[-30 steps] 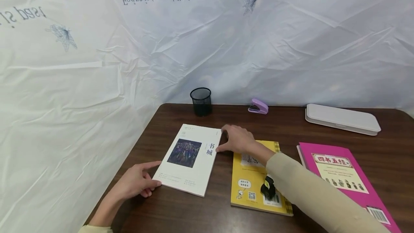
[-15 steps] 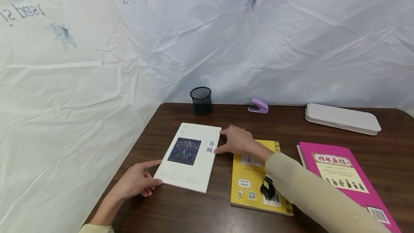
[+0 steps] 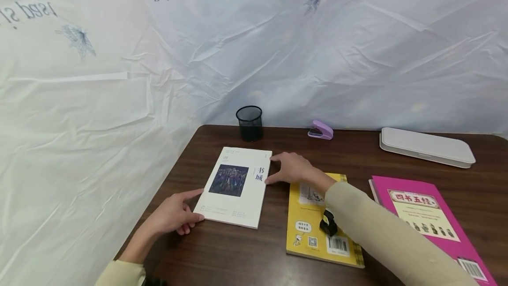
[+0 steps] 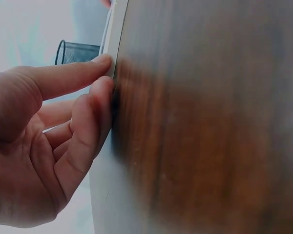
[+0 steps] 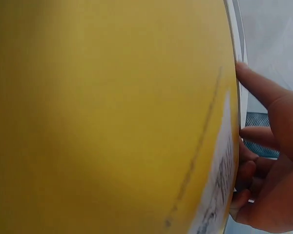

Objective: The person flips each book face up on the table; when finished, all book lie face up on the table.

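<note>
A thin white paperback book with a dark blue printed picture (image 3: 233, 186) lies flat on a dark brown wood-grain table (image 3: 222, 250); take it as the dial's centre, twelve pointing away from the person. At eight o'clock the left hand (image 3: 174, 213) touches its edge, forefinger stretched along the left side, thumb tip at the near corner, the two spread apart; the other fingers bend in beneath the palm. Its forearm slants in from eight, a cream sleeve (image 3: 121, 272) at the wrist. At half past two the right hand (image 3: 291, 169) stands palm toward the book, thumb and forefinger well separated, both tips against the right edge; its remaining fingers are bent, as the right wrist view shows. Neither hand is clamped around the book.

The right forearm crosses from about four o'clock, above a yellow paperback book (image 3: 303, 237) lying at half past three. Farther out, just past three, is a magenta book (image 3: 456, 233). A black mesh pen cup (image 3: 250, 125) stands between twelve and one, a small lilac plastic stapler (image 3: 323, 130) sits at two, and a long white rounded case (image 3: 428, 144) lies between two and three.
</note>
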Motion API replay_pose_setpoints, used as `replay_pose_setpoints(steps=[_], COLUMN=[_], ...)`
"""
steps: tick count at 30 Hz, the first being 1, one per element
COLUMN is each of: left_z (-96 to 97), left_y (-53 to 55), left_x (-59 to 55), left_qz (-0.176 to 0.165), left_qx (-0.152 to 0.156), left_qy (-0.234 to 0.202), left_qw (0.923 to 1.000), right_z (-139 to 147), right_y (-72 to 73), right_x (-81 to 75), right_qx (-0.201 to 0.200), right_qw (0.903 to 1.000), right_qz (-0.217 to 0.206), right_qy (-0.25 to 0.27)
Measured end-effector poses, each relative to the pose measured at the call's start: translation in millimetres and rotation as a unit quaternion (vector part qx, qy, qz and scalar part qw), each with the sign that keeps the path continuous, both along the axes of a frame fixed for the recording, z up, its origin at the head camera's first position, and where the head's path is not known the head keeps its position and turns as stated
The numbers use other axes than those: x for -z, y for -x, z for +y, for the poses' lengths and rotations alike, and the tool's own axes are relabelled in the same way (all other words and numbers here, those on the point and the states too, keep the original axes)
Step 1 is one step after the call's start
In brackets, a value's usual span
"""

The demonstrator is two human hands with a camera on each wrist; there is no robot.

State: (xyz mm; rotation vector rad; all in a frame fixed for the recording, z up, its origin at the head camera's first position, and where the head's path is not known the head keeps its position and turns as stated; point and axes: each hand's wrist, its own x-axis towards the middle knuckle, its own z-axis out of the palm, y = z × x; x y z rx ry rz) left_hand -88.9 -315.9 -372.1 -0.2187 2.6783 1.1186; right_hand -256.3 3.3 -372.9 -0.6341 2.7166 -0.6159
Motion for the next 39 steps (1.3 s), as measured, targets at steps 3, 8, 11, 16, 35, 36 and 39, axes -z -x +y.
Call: replay_pose_setpoints(steps=[3,8,11,16,35,36,39], left_z=[-0.9,-2.2,-2.2,-2.1,-4.4,-4.8,-5.8], left_y=[3.5,8.6,10.6,15.1,28.1,28.6,29.6], left_x=[-2.6,-4.7,-4.9,-3.1,2.9,3.3,3.9], left_qz=[-0.003,-0.005,-0.01,-0.008,-0.014,-0.014,-0.015], left_qx=[0.001,-0.002,-0.004,-0.002,-0.009,-0.009,-0.011], left_qy=[0.008,0.014,0.012,0.016,0.018,0.017,0.013], left_qw=[1.0,0.9999,0.9999,0.9998,0.9997,0.9997,0.9997], right_z=[0,-2,-4,-4,-4,-4,-5], right_y=[1.8,4.3,6.4,9.9,21.6,21.9,23.4], right_x=[-1.7,-3.1,-2.3,-1.6,1.0,0.9,1.3], right_qx=[-0.009,-0.017,-0.017,-0.012,-0.012,-0.012,-0.011], right_qw=[0.9999,0.9998,0.9998,0.9998,0.9994,0.9994,0.9994], right_qz=[-0.008,-0.007,-0.007,-0.013,-0.032,-0.032,-0.032], right_qy=[-0.007,-0.01,-0.01,-0.003,0.003,0.003,0.003])
